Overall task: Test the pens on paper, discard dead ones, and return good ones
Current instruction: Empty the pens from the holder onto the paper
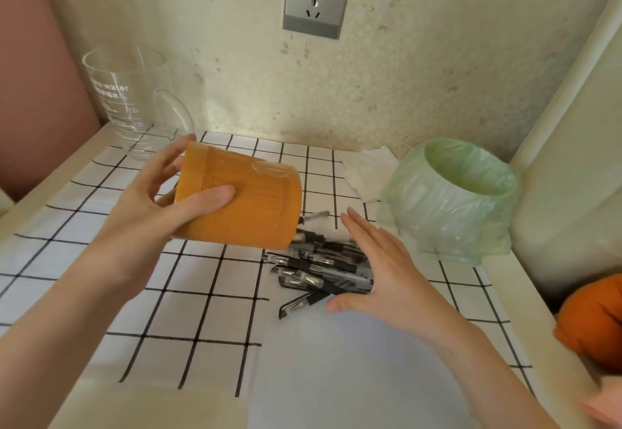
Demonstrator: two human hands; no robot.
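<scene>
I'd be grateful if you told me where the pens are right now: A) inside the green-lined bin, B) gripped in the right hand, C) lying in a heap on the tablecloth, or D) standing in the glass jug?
C: the pens lie heaped on the checked tablecloth, between the tipped orange holder gripped by the left hand and the open right hand.

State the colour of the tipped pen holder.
The pen holder is orange-yellow; head view shows it best.
</scene>
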